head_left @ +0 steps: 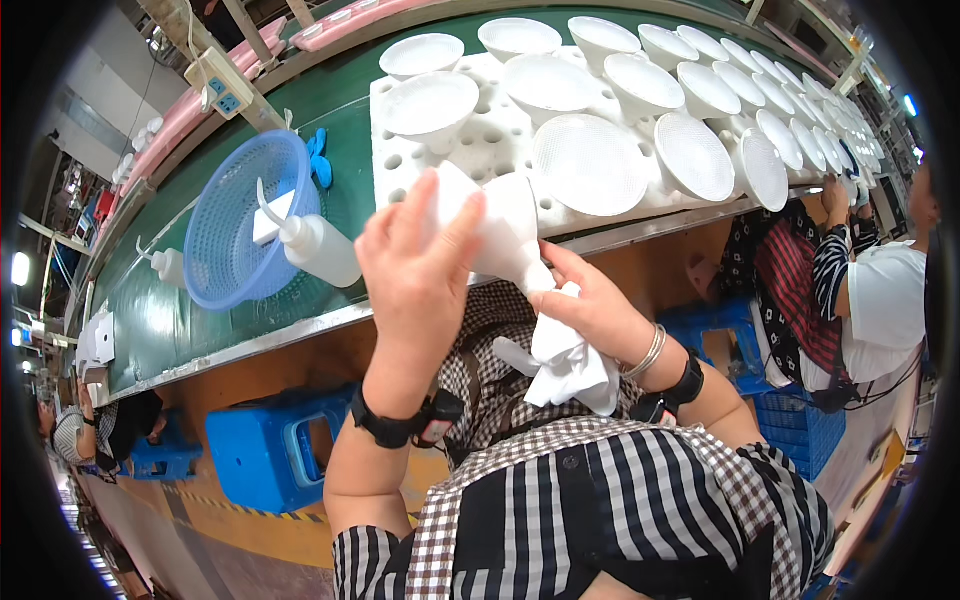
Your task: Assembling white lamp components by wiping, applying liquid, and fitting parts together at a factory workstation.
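Note:
Before me, just off the table's front edge, I hold a white funnel-shaped lamp shade [512, 228], tilted with its narrow neck down toward my right. My left hand [418, 262] is closed on a soft-looking white piece, apparently cloth [452, 195], pressed against the wide end of the shade. The fingers of my right hand [592, 300] pinch the neck. A crumpled white cloth [572, 368] hangs below that hand, bunched against its palm. Part of the shade's rim is hidden behind my left fingers.
A white perforated foam board [395, 150] carries rows of similar shades [590, 165]. On the green table [190, 335], left, are a blue basket [215, 250], a white squeeze bottle [325, 248] and a blue item [318, 158]. Blue stools [250, 455] stand below; a co-worker [880, 300] sits right.

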Tool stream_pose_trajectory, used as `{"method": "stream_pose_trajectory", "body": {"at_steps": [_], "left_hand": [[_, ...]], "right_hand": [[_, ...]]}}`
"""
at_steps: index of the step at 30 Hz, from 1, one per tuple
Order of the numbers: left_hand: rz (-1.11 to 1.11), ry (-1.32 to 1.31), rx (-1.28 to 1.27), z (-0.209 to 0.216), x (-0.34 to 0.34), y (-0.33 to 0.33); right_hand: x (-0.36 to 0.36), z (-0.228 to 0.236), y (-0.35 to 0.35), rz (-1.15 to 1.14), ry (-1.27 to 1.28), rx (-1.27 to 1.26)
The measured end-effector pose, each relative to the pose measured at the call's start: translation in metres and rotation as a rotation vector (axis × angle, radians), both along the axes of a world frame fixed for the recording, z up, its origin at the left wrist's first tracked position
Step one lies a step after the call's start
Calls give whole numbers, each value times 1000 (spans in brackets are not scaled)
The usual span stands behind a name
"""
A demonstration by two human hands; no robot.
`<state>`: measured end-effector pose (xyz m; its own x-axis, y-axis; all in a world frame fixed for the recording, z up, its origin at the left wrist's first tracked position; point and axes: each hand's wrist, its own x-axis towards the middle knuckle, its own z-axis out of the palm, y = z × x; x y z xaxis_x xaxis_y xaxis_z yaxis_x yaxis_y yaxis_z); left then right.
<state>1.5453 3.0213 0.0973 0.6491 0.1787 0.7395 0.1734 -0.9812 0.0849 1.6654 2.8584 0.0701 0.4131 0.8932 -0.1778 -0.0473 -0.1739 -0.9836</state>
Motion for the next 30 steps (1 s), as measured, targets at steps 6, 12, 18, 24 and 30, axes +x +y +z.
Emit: {"method": "stream_pose_trajectory", "body": {"at_steps": [6, 12, 18, 24, 30], "left_hand": [[87, -257, -418, -6, -3, 33], [25, -37, -150, -11, -4, -1], [31, -122, -36, -43, -20, 6], [93, -275, -307, -46, -29, 1], [-52, -12, 81, -6, -5, -9]], "right_hand": [[2, -3, -1, -30, 133, 63], [1, 4, -2, -36, 268, 53], [5, 10, -2, 23, 386, 92], [0, 4, -2, 8, 303, 61], [-3, 3, 0, 14, -153, 10]]}}
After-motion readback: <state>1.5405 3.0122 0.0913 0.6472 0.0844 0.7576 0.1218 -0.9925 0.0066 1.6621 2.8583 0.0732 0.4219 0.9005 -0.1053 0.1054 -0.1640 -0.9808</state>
